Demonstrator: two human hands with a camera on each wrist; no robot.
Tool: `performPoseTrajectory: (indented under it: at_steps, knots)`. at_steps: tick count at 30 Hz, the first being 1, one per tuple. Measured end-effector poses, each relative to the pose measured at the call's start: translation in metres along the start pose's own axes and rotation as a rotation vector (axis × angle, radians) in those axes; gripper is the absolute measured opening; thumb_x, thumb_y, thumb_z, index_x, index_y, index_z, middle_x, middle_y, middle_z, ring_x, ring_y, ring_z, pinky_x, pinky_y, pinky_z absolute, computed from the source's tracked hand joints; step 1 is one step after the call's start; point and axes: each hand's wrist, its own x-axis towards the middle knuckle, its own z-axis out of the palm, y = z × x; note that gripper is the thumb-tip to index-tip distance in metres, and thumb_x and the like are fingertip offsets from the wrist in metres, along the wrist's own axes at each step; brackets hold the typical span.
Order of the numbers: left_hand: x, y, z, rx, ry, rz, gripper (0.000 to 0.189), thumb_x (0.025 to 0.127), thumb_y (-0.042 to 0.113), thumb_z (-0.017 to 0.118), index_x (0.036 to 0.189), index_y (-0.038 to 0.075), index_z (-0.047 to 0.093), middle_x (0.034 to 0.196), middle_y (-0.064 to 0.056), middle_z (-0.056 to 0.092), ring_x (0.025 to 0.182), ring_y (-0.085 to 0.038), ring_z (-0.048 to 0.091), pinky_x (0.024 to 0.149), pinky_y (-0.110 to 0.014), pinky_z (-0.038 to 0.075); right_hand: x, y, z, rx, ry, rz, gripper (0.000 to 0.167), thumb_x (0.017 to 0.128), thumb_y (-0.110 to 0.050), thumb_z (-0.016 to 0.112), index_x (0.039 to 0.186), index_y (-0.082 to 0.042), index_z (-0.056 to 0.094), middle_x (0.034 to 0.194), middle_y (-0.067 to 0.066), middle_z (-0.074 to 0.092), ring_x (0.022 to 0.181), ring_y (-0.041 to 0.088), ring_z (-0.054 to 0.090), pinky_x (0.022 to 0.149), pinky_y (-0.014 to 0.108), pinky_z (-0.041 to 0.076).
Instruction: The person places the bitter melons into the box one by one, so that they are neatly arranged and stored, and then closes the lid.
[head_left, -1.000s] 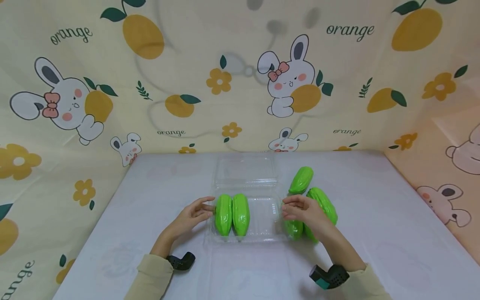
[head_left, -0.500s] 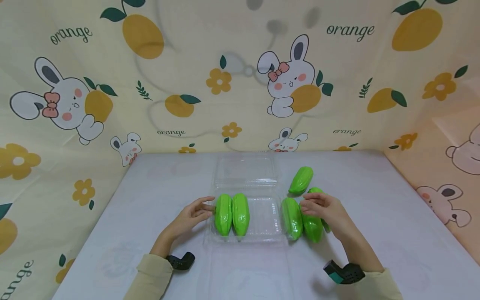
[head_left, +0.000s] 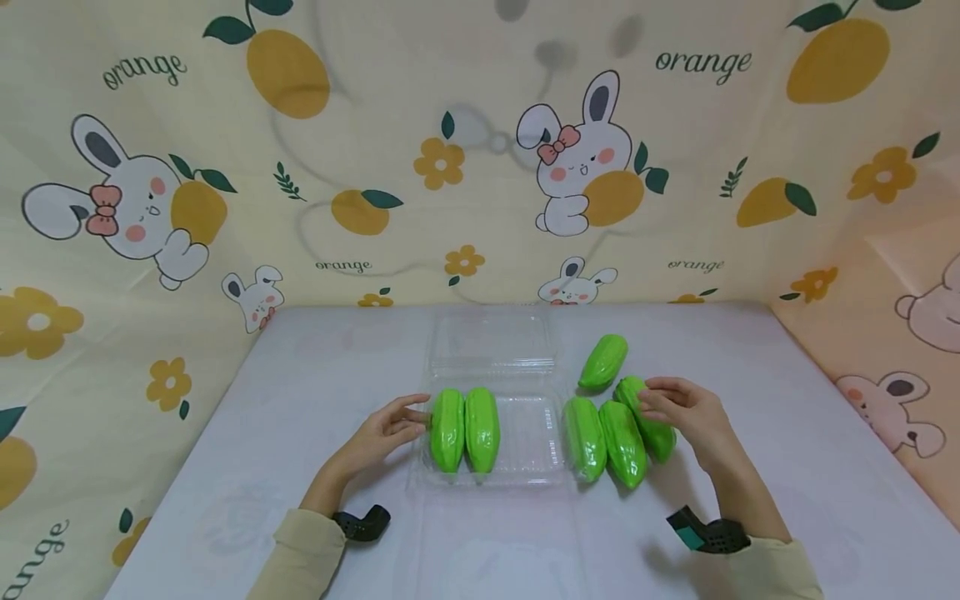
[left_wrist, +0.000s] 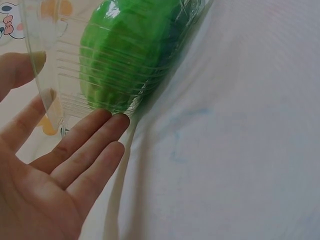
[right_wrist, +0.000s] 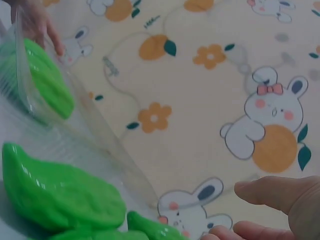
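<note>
A clear plastic box [head_left: 528, 433] lies with its lid folded back. Two glossy green, ridged, gourd-like pieces [head_left: 482, 429] lie side by side in its left part. My left hand [head_left: 386, 429] is at the box's left side; in the left wrist view its straight fingertips [left_wrist: 117, 122] are right at the wall. To the right of the box, three more green pieces [head_left: 623, 446] lie close together. My right hand [head_left: 693, 417], fingers loosely bent and holding nothing, overlaps the rightmost piece [head_left: 658, 437]. In the right wrist view its thumb [right_wrist: 270, 192] stands apart from the fingers.
Another green piece [head_left: 603, 362] lies by itself behind the group of three. The clear lid [head_left: 491, 337] reaches toward the back edge of the white table [head_left: 337, 350]. A patterned cloth wall [head_left: 487, 208] rises behind the table.
My right hand has moved right, from beside the box across the green pieces to the rightmost one, uncovering the other two. My left hand and the box have stayed in place.
</note>
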Motion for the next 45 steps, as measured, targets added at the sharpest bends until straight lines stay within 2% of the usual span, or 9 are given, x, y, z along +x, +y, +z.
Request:
performPoseTrajectory:
  at_steps: [3, 9, 17, 22, 27, 30, 33, 36, 45]
  knots:
    - [0.0, 0.0, 0.0, 0.002, -0.003, 0.007, 0.054, 0.098, 0.023, 0.055, 0.147, 0.008, 0.036, 0.13, -0.029, 0.054, 0.122, -0.04, 0.056, 0.095, -0.021, 0.049, 0.001, 0.004, -0.003, -0.042, 0.037, 0.009, 0.059, 0.097, -0.032, 0.058, 0.135, 0.011, 0.042, 0.087, -0.028, 0.058, 0.081, -0.008, 0.065, 0.078, 0.005, 0.049]
    - [0.0, 0.0, 0.0, 0.002, -0.004, 0.0, 0.054, 0.099, 0.023, 0.055, 0.147, 0.009, 0.036, 0.132, -0.029, 0.054, 0.124, -0.042, 0.054, 0.098, -0.026, 0.049, 0.005, 0.013, -0.009, -0.062, 0.119, -0.009, 0.057, 0.095, -0.03, 0.06, 0.132, 0.011, 0.045, 0.082, -0.034, 0.056, 0.079, -0.01, 0.063, 0.075, 0.007, 0.051]
    - [0.0, -0.001, 0.0, 0.008, 0.0, -0.008, 0.055, 0.098, 0.022, 0.055, 0.147, 0.007, 0.035, 0.131, -0.029, 0.053, 0.122, -0.037, 0.056, 0.095, -0.021, 0.049, 0.011, 0.028, -0.015, -0.163, 0.17, 0.092, 0.063, 0.093, -0.041, 0.061, 0.135, 0.004, 0.047, 0.086, -0.033, 0.052, 0.08, -0.019, 0.051, 0.081, 0.012, 0.044]
    - [0.0, -0.002, -0.001, 0.01, -0.006, 0.001, 0.055, 0.099, 0.022, 0.055, 0.147, 0.006, 0.035, 0.132, -0.03, 0.053, 0.123, -0.04, 0.056, 0.096, -0.022, 0.049, 0.014, 0.036, -0.018, -0.184, 0.161, 0.106, 0.064, 0.093, -0.043, 0.061, 0.134, 0.004, 0.048, 0.096, -0.021, 0.057, 0.08, -0.018, 0.049, 0.074, 0.007, 0.043]
    - [0.0, -0.001, 0.0, 0.017, 0.0, -0.001, 0.054, 0.099, 0.022, 0.055, 0.147, 0.006, 0.035, 0.131, -0.03, 0.053, 0.122, -0.039, 0.056, 0.095, -0.021, 0.049, 0.018, 0.044, -0.017, -0.216, 0.11, 0.146, 0.068, 0.092, -0.046, 0.06, 0.136, 0.004, 0.046, 0.122, 0.01, 0.061, 0.083, -0.015, 0.047, 0.075, 0.009, 0.045]
    - [0.0, -0.001, 0.0, 0.022, 0.005, -0.006, 0.054, 0.098, 0.021, 0.055, 0.146, 0.005, 0.035, 0.131, -0.03, 0.054, 0.121, -0.034, 0.058, 0.095, -0.02, 0.049, 0.02, 0.049, -0.016, -0.233, 0.084, 0.172, 0.072, 0.092, -0.049, 0.059, 0.138, 0.003, 0.044, 0.133, 0.022, 0.055, 0.09, -0.006, 0.053, 0.076, 0.012, 0.048]
    - [0.0, -0.002, 0.0, 0.016, 0.001, 0.001, 0.054, 0.099, 0.021, 0.055, 0.147, 0.005, 0.035, 0.132, -0.03, 0.053, 0.122, -0.035, 0.057, 0.095, -0.019, 0.048, 0.022, 0.051, -0.013, -0.24, 0.072, 0.193, 0.075, 0.091, -0.051, 0.059, 0.141, 0.002, 0.042, 0.14, 0.026, 0.049, 0.107, 0.016, 0.059, 0.082, 0.019, 0.048]
    - [0.0, -0.003, -0.001, 0.003, -0.007, 0.013, 0.055, 0.099, 0.021, 0.054, 0.147, 0.004, 0.034, 0.132, -0.031, 0.052, 0.124, -0.042, 0.055, 0.095, -0.019, 0.048, 0.023, 0.053, -0.011, -0.232, 0.055, 0.209, 0.077, 0.092, -0.051, 0.058, 0.143, 0.003, 0.038, 0.145, 0.028, 0.044, 0.125, 0.037, 0.05, 0.091, 0.03, 0.047]
    - [0.001, -0.004, -0.001, -0.004, -0.011, 0.03, 0.054, 0.099, 0.019, 0.054, 0.147, 0.003, 0.034, 0.132, -0.033, 0.052, 0.123, -0.046, 0.054, 0.095, -0.018, 0.048, 0.024, 0.055, -0.008, -0.235, 0.026, 0.232, 0.078, 0.094, -0.05, 0.056, 0.145, 0.005, 0.033, 0.149, 0.031, 0.036, 0.133, 0.043, 0.042, 0.103, 0.047, 0.044]
